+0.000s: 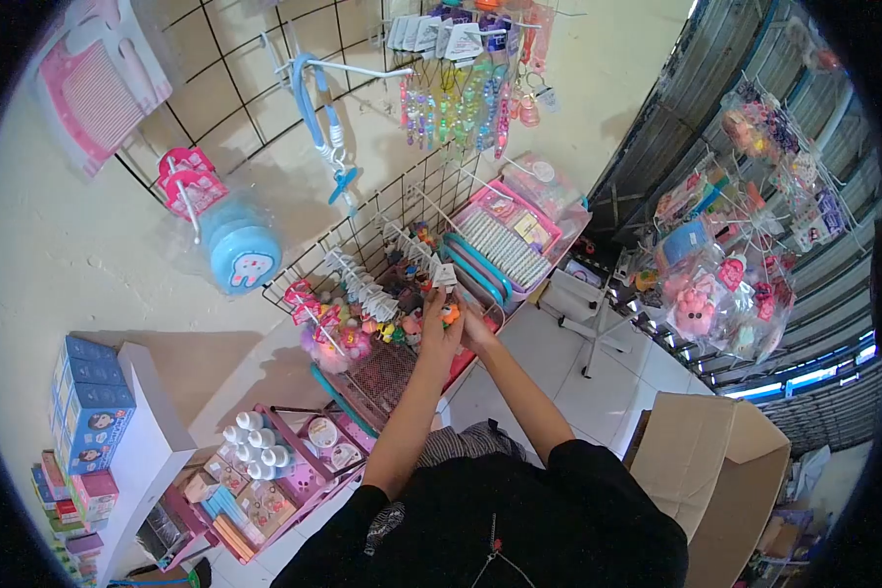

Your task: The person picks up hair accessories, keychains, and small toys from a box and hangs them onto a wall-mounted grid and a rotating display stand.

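Hands (458,321) meet at a wire rack (392,211): left hand (439,328) and right hand (477,328) pinch a small carded toy (447,294), seemingly light and flimsy, best held by its card.

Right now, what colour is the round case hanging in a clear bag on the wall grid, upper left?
Light blue, with a white cartoon tooth on it: the round case, clearest in the head view.

At upper left hangs a pink comb pack (98,83); below it a light-blue round case (242,253). Blue boxes (90,400) stand at far left. Rainbow-coloured bead strings (456,113) dangle at top centre. A plain brown cardboard box (715,461) sits lower right.
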`<move>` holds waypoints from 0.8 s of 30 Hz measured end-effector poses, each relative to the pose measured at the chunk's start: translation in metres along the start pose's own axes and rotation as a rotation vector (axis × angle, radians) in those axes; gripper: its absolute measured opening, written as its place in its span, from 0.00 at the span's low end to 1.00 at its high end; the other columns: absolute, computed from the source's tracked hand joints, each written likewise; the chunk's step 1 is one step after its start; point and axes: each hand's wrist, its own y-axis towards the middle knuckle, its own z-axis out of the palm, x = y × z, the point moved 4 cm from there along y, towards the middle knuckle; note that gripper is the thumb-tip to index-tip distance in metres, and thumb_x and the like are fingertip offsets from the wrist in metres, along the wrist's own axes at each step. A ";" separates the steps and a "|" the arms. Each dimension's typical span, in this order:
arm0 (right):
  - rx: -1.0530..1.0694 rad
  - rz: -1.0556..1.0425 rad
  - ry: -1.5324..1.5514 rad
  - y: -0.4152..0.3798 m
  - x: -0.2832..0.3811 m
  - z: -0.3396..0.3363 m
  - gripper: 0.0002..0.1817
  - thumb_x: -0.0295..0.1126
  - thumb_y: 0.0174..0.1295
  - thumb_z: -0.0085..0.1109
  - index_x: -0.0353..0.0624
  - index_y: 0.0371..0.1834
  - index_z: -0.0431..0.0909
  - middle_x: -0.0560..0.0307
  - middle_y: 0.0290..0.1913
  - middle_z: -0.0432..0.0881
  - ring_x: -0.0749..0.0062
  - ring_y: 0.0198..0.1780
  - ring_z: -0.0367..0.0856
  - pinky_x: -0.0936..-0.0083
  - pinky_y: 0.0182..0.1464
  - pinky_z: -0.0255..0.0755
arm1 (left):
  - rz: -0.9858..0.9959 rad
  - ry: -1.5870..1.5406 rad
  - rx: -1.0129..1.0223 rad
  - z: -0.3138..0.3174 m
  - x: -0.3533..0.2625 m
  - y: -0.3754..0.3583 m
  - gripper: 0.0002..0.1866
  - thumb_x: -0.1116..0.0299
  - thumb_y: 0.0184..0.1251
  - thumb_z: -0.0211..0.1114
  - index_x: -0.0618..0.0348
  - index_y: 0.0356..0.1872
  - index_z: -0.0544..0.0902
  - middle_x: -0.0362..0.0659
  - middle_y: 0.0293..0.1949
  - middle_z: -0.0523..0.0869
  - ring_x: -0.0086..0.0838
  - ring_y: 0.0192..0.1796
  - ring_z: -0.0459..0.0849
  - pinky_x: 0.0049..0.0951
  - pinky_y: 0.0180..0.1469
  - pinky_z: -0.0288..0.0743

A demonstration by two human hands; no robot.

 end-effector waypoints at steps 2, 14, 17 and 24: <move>-0.047 -0.055 -0.170 -0.009 0.004 0.008 0.25 0.37 0.57 0.37 0.41 0.57 0.47 0.55 0.55 0.57 0.69 0.54 0.59 0.75 0.49 0.59 | 0.010 -0.161 -0.002 0.003 0.001 0.003 0.11 0.76 0.48 0.57 0.60 0.34 0.68 0.42 0.36 0.69 0.29 0.40 0.68 0.25 0.39 0.70; 0.092 -0.164 -0.242 -0.012 -0.003 -0.003 0.26 0.39 0.57 0.36 0.51 0.58 0.42 0.56 0.46 0.66 0.70 0.39 0.71 0.73 0.41 0.67 | -0.002 -0.177 -0.060 -0.006 0.003 0.020 0.23 0.74 0.45 0.61 0.59 0.45 0.64 0.47 0.49 0.59 0.34 0.52 0.60 0.28 0.42 0.70; 0.035 -0.010 -0.489 -0.028 0.016 -0.001 0.26 0.36 0.54 0.38 0.52 0.57 0.46 0.53 0.44 0.67 0.70 0.32 0.73 0.75 0.32 0.71 | 0.051 -0.035 -0.040 0.000 -0.002 0.019 0.19 0.70 0.47 0.60 0.59 0.41 0.65 0.45 0.40 0.66 0.31 0.45 0.66 0.26 0.40 0.70; 0.225 0.433 -1.424 -0.069 0.152 0.006 0.17 0.38 0.47 0.45 0.44 0.39 0.72 0.56 0.31 0.75 0.69 0.29 0.74 0.76 0.22 0.68 | 0.190 0.317 0.379 -0.048 -0.005 0.075 0.14 0.68 0.47 0.55 0.60 0.37 0.70 0.47 0.33 0.72 0.30 0.35 0.72 0.30 0.36 0.70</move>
